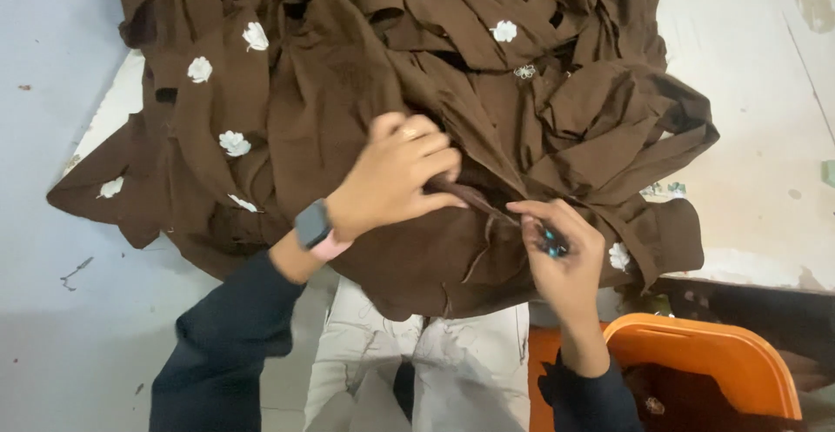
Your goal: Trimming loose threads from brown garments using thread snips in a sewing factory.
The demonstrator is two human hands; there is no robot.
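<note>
Pinching crumpled brown cloth (417, 93), left hand (396, 175), right hand (565, 258)

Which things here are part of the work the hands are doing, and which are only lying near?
In the work:
- brown garment with white flowers, pinched by the left hand
- small teal-handled tool, held in the right hand at the fabric fold

Lying near:
- orange plastic bin, lower right
- white worn table
- smartwatch on the left wrist

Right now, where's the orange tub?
In the head view, the orange tub sits at the lower right, just below the brown fabric and beside the right hand.
</note>
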